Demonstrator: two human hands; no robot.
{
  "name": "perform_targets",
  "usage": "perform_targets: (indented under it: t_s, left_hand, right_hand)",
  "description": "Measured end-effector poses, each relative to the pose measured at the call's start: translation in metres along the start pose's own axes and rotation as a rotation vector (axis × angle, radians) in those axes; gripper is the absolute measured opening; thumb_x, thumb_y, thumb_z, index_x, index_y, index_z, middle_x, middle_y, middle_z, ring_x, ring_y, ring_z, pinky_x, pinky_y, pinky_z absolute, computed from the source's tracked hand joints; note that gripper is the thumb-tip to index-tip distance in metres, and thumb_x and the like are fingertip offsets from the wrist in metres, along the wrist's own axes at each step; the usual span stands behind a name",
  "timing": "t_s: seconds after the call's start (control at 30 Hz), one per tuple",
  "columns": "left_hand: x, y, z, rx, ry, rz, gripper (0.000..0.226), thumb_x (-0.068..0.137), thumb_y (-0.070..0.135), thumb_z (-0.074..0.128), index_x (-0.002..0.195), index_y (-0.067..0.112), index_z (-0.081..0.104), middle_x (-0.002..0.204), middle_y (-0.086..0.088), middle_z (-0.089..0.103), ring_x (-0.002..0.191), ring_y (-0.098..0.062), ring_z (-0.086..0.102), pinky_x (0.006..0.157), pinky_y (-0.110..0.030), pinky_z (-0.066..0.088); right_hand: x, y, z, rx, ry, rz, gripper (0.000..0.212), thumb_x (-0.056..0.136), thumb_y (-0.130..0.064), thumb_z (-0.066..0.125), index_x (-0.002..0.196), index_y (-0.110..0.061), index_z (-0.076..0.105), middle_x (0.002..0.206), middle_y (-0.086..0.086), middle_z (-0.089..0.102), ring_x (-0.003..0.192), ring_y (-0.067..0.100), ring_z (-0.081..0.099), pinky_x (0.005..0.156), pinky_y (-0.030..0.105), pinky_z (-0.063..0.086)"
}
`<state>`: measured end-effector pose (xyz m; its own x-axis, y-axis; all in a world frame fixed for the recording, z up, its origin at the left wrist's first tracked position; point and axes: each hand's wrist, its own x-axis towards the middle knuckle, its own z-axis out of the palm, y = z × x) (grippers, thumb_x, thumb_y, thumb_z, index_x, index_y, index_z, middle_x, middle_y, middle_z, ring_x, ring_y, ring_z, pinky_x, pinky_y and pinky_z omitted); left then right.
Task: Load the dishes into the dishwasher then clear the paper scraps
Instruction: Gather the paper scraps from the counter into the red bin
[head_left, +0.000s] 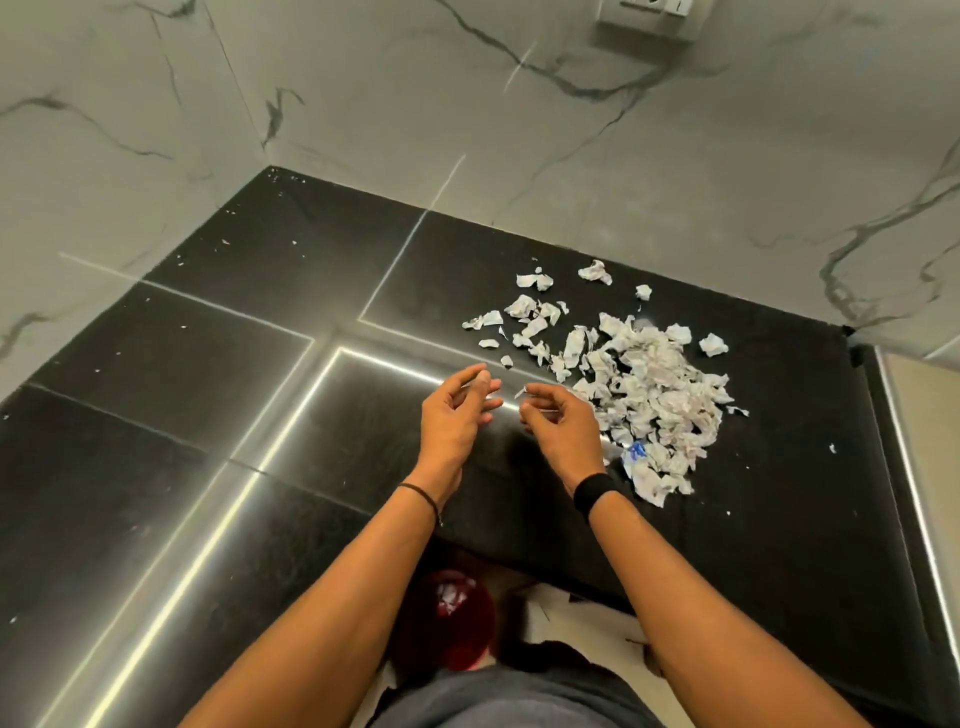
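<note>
A heap of torn white paper scraps (654, 395) lies on the right part of the black countertop (249, 364), with looser scraps (530, 312) scattered behind it. My right hand (563, 428) hovers at the heap's left edge, fingers curled, and pinches a small white scrap (521, 392) at its fingertips. My left hand (457, 413) hangs just to its left above the counter, fingers loosely curled, with nothing plainly held. No dishes or dishwasher are in view.
A red bin (449, 618) with some scraps inside stands on the floor below the counter's front edge, between my forearms. Marble walls close off the back and left. A wall socket (649, 15) sits at the top. Tiny white specks dot the countertop's left side.
</note>
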<state>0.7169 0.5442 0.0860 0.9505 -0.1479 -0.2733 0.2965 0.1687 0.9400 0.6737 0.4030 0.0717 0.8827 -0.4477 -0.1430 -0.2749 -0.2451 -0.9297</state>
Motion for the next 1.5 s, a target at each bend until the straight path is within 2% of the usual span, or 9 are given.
perform_targets:
  t_s: [0.3,0.47,0.7,0.83,0.9,1.07,1.17,1.3,1.5]
  left_hand:
    - [0.056,-0.004,0.032,-0.031,0.032,-0.043,0.03,0.103,0.028,0.059,0.125,0.009,0.066,0.111,-0.011,0.076,0.096,-0.023,0.073,0.082,-0.032,0.058]
    - [0.073,-0.01,0.033,-0.003,0.022,-0.081,0.025,0.104,0.025,0.058,0.118,0.009,0.069,0.109,-0.013,0.076,0.096,-0.025,0.072,0.096,-0.048,0.056]
    - [0.084,-0.013,0.025,-0.149,0.061,-0.168,0.025,0.105,0.027,0.054,0.117,0.009,0.067,0.112,-0.013,0.076,0.104,-0.027,0.073,0.098,-0.041,0.055]
    - [0.094,-0.008,0.022,-0.407,-0.02,-0.334,0.045,0.105,0.044,0.047,0.128,0.009,0.064,0.126,-0.014,0.071,0.104,-0.023,0.07,0.089,-0.032,0.054]
    - [0.099,-0.005,0.022,-0.541,-0.045,-0.392,0.049,0.106,0.045,0.041,0.129,0.007,0.064,0.129,-0.016,0.069,0.101,-0.022,0.069,0.082,-0.029,0.051]
    - [0.114,-0.004,0.013,-0.757,-0.013,-0.406,0.043,0.108,0.033,0.042,0.123,0.0,0.066,0.129,-0.02,0.068,0.119,-0.03,0.068,0.101,-0.039,0.053]
    - [0.124,-0.005,0.004,-0.74,0.006,-0.387,0.042,0.108,0.032,0.043,0.124,0.001,0.065,0.127,-0.019,0.069,0.12,-0.03,0.067,0.102,-0.04,0.053]
    - [0.132,-0.001,-0.001,-0.709,0.029,-0.37,0.039,0.107,0.032,0.047,0.125,0.003,0.065,0.125,-0.017,0.071,0.119,-0.028,0.068,0.105,-0.039,0.052]
    - [0.138,-0.002,0.005,-0.704,0.072,-0.356,0.033,0.106,0.029,0.051,0.121,0.004,0.065,0.121,-0.017,0.072,0.114,-0.026,0.071,0.099,-0.035,0.056]
  right_hand:
    - [0.07,0.01,-0.009,-0.54,-0.128,-0.266,0.034,0.094,-0.013,0.067,0.127,-0.014,0.068,0.114,0.007,0.065,0.1,0.02,0.062,0.09,0.029,0.047]
    - [0.081,0.022,0.003,-0.791,-0.201,-0.448,0.017,0.091,-0.011,0.063,0.103,-0.012,0.075,0.097,0.011,0.064,0.094,0.032,0.059,0.079,0.04,0.045]
    - [0.074,0.014,0.009,-0.291,-0.033,-0.146,0.009,0.088,-0.013,0.074,0.095,-0.018,0.077,0.092,-0.004,0.076,0.089,0.011,0.07,0.086,0.032,0.056]
    - [0.077,-0.016,0.017,0.047,-0.121,-0.138,0.015,0.086,-0.003,0.075,0.099,-0.011,0.077,0.095,-0.002,0.078,0.091,0.01,0.073,0.088,0.027,0.057]
    - [0.079,-0.024,0.02,0.012,-0.169,-0.191,0.021,0.086,0.001,0.07,0.102,-0.011,0.077,0.098,-0.002,0.078,0.096,0.01,0.073,0.092,0.027,0.057]
    - [0.097,-0.019,0.017,-0.052,0.002,-0.183,0.017,0.088,0.0,0.069,0.098,-0.012,0.075,0.095,-0.001,0.076,0.089,0.01,0.071,0.084,0.022,0.056]
    - [0.104,-0.007,0.021,-0.329,-0.065,-0.225,0.019,0.089,-0.008,0.072,0.104,-0.018,0.075,0.096,-0.006,0.07,0.084,0.008,0.065,0.081,0.017,0.053]
    - [0.106,0.004,0.033,-0.62,-0.098,-0.371,0.014,0.09,-0.012,0.069,0.102,-0.016,0.076,0.092,0.002,0.067,0.086,0.021,0.062,0.08,0.038,0.052]
    - [0.1,-0.028,0.05,-0.135,-0.053,-0.21,0.014,0.088,-0.013,0.076,0.101,-0.015,0.076,0.095,-0.007,0.075,0.088,0.005,0.069,0.082,0.022,0.056]
